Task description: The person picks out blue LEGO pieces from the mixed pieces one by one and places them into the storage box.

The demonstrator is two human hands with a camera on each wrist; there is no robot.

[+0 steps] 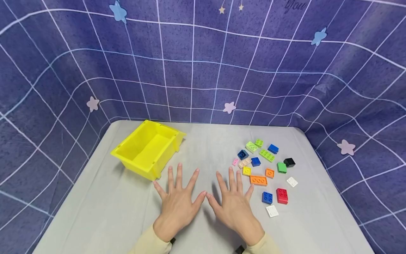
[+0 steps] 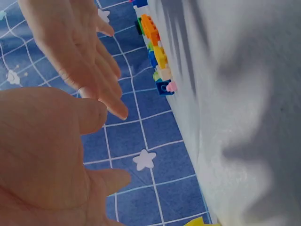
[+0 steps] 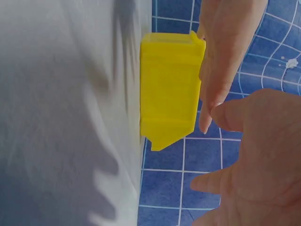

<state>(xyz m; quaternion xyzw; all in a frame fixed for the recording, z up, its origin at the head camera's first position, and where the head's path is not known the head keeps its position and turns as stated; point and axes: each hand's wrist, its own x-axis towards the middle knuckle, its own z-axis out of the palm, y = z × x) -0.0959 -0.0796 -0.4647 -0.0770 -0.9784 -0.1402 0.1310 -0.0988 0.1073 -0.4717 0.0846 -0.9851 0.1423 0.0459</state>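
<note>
Both hands hover palm down over the grey table, fingers spread, thumb tips meeting or nearly so. My left hand [image 1: 178, 204] holds nothing and is nearest the yellow bin [image 1: 161, 155], which stands beyond its fingertips. Nothing is in my right hand [image 1: 234, 208] either; its little finger overlaps the edge of an orange brick [image 1: 258, 180] in the head view. Around that brick lie a yellow brick [image 1: 246, 171], a blue brick [image 1: 267, 197] and a red brick [image 1: 282, 196]. In the right wrist view the bin [image 3: 169, 84] shows from its side, beyond the hands.
More toy bricks are scattered at the right: lime green [image 1: 267, 155], dark blue [image 1: 243, 154], green [image 1: 281, 167], black [image 1: 289, 162], white [image 1: 272, 211] and several others. The grey table [image 1: 95, 211] is bordered by a blue star-patterned curtain [image 1: 203, 70] at the back and sides.
</note>
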